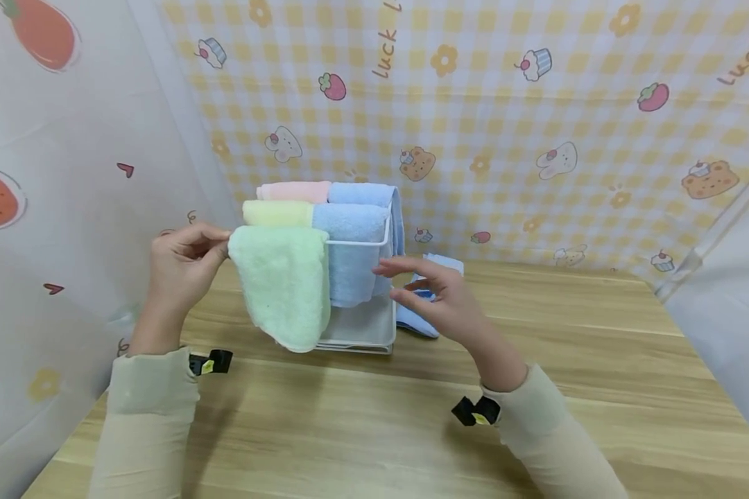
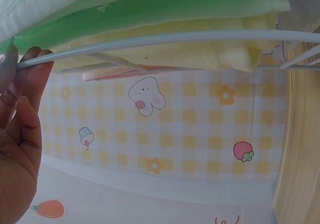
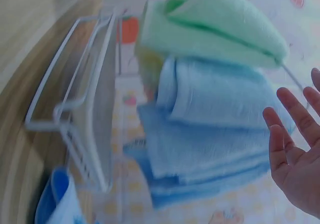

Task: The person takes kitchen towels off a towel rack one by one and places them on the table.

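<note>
A light green towel (image 1: 281, 284) hangs over the front of a white wire rack (image 1: 362, 242). My left hand (image 1: 184, 267) pinches the rack's front left corner, right at the towel's upper edge. In the left wrist view, the white rod lies between thumb and fingers (image 2: 37, 79), with green cloth close above. My right hand (image 1: 440, 298) is beside the rack's right side, fingers spread and apart from the cloth. Nearest to it hangs a folded blue towel (image 1: 352, 270), also seen left of the hand (image 3: 300, 149) in the right wrist view.
Behind the green towel hang a yellow towel (image 1: 277, 213) and a pink towel (image 1: 293, 190). Another blue cloth (image 1: 418, 319) lies on the wooden table (image 1: 362, 430) right of the rack. The rack has a grey lower tray (image 1: 362, 322). A patterned curtain (image 1: 474, 125) stands behind.
</note>
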Motion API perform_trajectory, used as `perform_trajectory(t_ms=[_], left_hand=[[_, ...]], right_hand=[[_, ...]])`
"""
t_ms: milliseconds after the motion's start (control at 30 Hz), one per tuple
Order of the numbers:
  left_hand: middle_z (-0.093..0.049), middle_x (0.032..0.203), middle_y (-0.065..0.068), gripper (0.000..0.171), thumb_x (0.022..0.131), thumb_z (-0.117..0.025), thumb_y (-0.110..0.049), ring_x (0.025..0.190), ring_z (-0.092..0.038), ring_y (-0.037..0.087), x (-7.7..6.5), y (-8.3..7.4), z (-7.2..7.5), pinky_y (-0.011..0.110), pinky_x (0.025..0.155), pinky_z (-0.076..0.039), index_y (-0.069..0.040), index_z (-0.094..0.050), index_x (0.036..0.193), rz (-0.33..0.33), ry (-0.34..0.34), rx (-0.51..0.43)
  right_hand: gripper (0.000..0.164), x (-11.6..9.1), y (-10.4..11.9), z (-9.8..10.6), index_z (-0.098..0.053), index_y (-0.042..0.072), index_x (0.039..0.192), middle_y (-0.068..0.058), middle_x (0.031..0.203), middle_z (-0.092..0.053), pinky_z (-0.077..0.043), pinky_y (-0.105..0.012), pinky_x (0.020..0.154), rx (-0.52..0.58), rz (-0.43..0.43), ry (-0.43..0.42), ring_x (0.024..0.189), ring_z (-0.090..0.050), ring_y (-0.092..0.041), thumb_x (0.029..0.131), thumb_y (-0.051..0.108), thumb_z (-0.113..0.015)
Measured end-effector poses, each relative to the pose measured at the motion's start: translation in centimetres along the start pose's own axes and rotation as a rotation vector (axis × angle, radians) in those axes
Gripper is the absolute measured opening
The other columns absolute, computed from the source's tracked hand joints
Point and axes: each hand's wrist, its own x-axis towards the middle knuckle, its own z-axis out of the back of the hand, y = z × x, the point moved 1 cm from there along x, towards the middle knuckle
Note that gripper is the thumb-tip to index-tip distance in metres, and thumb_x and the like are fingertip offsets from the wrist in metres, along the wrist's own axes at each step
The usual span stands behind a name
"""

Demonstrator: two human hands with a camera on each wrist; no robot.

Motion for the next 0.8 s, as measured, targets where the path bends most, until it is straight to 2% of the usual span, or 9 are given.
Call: perform_trajectory(t_ms=[133,233,267,333,467,667,800], left_hand=[[-0.070,0.081,-0.022,0.016,0.087,-0.072,0.003,0.058,-0.057,-0.006,0.0,0.1,0.1,0.009,0.054,-0.047,0.018,-0.068,0.082,-0.005,-0.001,-0.028],[-0.071,0.080,-0.020,0.009,0.086,-0.071,0.007,0.058,-0.057,-0.004,0.0,0.0,0.1,0.009,0.054,-0.047,0.015,-0.069,0.082,0.002,-0.005,-0.030],[-0.071,0.079,-0.018,0.004,0.085,-0.071,0.010,0.058,-0.058,-0.004,0.0,0.0,0.1,0.009,0.055,-0.047,0.012,-0.071,0.082,0.006,-0.007,-0.033],[-0.069,0.080,-0.023,0.004,0.083,-0.068,0.017,0.058,-0.058,-0.005,0.0,-0.1,0.1,0.009,0.054,-0.047,0.014,-0.070,0.082,0.005,0.000,-0.016],[-0.070,0.080,-0.022,0.004,0.083,-0.069,0.016,0.058,-0.058,-0.004,0.1,0.0,0.0,0.008,0.055,-0.047,0.014,-0.070,0.080,0.009,-0.016,-0.026],[-0.069,0.079,-0.022,0.008,0.079,-0.067,0.023,0.058,-0.057,-0.004,0.1,0.0,-0.1,0.007,0.055,-0.046,0.015,-0.069,0.080,0.023,-0.031,-0.023],[-0.069,0.077,-0.022,0.007,0.078,-0.066,0.025,0.057,-0.056,-0.005,0.1,0.0,-0.1,0.007,0.055,-0.046,0.018,-0.067,0.080,0.027,-0.029,-0.026]], right_hand=[[0.040,1.1,0.5,-1.6,-0.057,0.001,0.134,-0.018,0.123,-0.068,-0.059,-0.036,0.082,0.059,0.015,0.029,0.114,-0.063,-0.039,0.095,0.006,-0.066],[0.044,1.9,0.7,-2.6,-0.055,0.002,0.137,-0.017,0.123,-0.068,-0.059,-0.035,0.081,0.071,0.019,0.041,0.112,-0.063,-0.040,0.095,0.006,-0.066],[0.045,2.1,0.7,-2.9,-0.054,0.003,0.138,-0.017,0.124,-0.068,-0.059,-0.035,0.081,0.072,0.017,0.042,0.112,-0.062,-0.040,0.095,0.007,-0.066],[0.047,2.6,0.9,-3.5,-0.051,0.004,0.140,-0.016,0.126,-0.067,-0.059,-0.035,0.081,0.079,0.018,0.045,0.111,-0.062,-0.038,0.095,0.007,-0.065],[0.053,3.7,1.0,-4.4,-0.046,0.007,0.146,-0.015,0.130,-0.065,-0.060,-0.035,0.081,0.096,0.023,0.050,0.112,-0.064,-0.033,0.096,0.011,-0.065],[0.061,5.0,1.3,-5.5,-0.042,0.008,0.149,-0.016,0.128,-0.065,-0.061,-0.034,0.076,0.104,-0.007,0.043,0.108,-0.065,-0.025,0.093,0.001,-0.066],[0.064,5.6,1.4,-6.1,-0.041,0.008,0.150,-0.017,0.125,-0.067,-0.061,-0.033,0.072,0.119,-0.036,0.048,0.103,-0.066,-0.021,0.092,0.001,-0.067]])
